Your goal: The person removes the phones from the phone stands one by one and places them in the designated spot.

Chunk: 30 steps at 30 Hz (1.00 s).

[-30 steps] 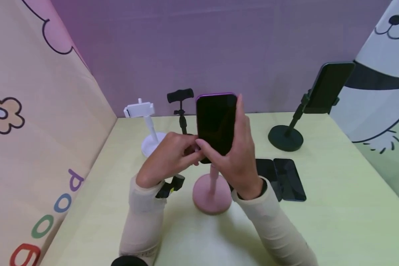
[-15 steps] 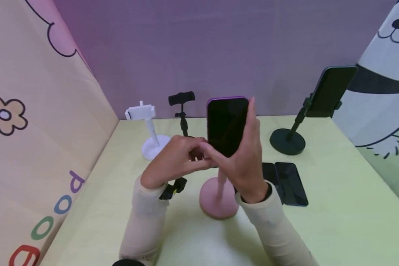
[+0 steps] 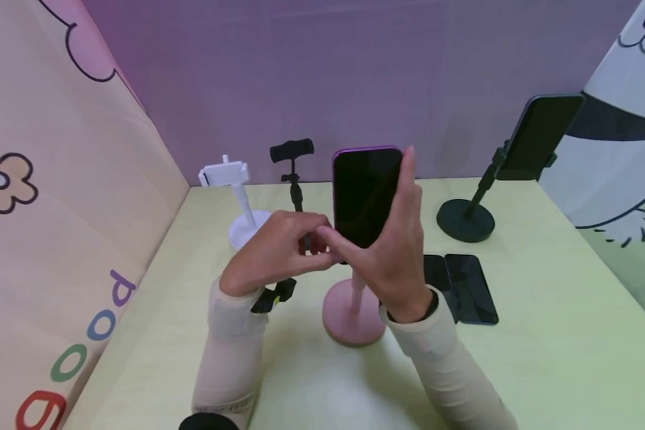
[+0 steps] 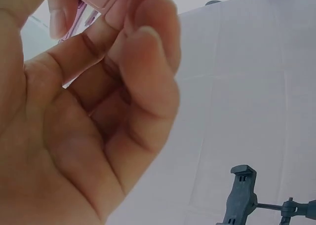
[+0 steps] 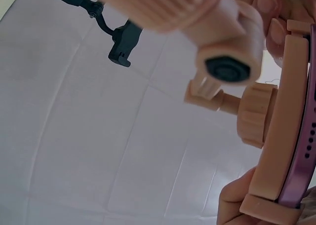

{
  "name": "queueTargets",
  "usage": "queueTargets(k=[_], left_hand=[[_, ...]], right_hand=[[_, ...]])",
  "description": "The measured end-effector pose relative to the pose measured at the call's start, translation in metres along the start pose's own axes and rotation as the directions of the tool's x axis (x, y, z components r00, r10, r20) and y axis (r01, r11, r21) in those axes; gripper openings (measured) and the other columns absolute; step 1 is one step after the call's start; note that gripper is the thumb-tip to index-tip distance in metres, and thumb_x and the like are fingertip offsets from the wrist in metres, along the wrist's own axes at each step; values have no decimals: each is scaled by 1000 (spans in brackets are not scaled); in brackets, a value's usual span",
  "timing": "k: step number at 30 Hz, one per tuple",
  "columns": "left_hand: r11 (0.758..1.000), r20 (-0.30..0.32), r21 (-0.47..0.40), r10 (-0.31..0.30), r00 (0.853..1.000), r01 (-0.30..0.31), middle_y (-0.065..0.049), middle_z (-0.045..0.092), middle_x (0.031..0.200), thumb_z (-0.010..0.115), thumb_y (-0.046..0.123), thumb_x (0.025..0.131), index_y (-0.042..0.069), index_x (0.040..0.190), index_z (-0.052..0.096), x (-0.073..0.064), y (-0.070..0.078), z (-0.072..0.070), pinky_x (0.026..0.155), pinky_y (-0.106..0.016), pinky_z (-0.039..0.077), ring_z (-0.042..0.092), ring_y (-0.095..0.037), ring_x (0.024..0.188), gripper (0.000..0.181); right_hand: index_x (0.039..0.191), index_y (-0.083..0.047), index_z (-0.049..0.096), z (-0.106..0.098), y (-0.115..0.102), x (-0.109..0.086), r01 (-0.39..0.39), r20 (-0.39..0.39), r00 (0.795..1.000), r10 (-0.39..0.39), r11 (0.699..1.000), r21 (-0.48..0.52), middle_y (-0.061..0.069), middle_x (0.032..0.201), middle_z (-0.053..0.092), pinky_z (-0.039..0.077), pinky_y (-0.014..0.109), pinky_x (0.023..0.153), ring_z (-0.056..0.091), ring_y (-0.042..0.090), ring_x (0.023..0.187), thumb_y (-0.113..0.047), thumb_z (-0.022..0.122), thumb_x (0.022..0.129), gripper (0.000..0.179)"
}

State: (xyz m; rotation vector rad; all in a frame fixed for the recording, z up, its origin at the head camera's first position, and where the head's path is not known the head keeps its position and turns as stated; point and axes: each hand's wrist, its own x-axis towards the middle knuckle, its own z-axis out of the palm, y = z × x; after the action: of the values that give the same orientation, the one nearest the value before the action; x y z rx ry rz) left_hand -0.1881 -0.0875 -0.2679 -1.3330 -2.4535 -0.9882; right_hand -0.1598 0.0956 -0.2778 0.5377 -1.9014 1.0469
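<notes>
A smartphone with a purple edge [image 3: 366,194] sits in the pink clamp [image 5: 282,121] of a desk phone stand, its dark screen facing the head camera. The stand's round pink base [image 3: 353,316] rests on the table. My right hand [image 3: 391,263] grips the phone and clamp, with fingers up the right side and thumb across the lower left. My left hand [image 3: 279,252] has its fingers curled at the clamp's left end, pinching it; the hands partly hide this contact. Behind the clamp, the right wrist view shows a ribbed knob [image 5: 256,115] and the pink stem [image 5: 217,35].
At the back left stand a white phone stand [image 3: 242,206] and a black one [image 3: 294,173]. On the right, another black stand [image 3: 465,221] bears a phone [image 3: 541,137]. Two dark phones lie beside my right wrist, the outer phone [image 3: 472,289] in fuller view.
The purple-edged phone and its pink stand have shifted slightly right along with both hands, mostly in the first half second. My grip looks much the same.
</notes>
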Motion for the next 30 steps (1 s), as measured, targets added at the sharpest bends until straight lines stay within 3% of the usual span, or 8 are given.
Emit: queueTargets(k=[10,20,30], left_hand=[[1000,-16,7,29,999,-28,12,55,67,65,18,82,17,79,61,3,-6,3,56,-22,47,51,-5,59,5],[997,-48,-4,83,995,-83,5,52,63,60,16,76,17,76,57,7,-12,6,52,-23,42,46,-5,58,3],[993,-52,-26,117,992,-118,6,45,59,57,12,74,17,71,51,9,-15,6,48,-24,37,41,-4,54,8]], right_hand=[[150,3,13,4,3,-2,9,-25,1000,-8,1000,11,16,143,39,45,44,99,44,28,122,-28,82,72,109],[148,5,15,8,4,-1,27,-78,997,-24,999,41,15,141,41,48,43,94,45,27,120,-26,78,73,103],[148,6,16,8,6,0,38,-86,996,-33,998,58,14,141,42,48,42,94,44,26,121,-26,78,72,103]])
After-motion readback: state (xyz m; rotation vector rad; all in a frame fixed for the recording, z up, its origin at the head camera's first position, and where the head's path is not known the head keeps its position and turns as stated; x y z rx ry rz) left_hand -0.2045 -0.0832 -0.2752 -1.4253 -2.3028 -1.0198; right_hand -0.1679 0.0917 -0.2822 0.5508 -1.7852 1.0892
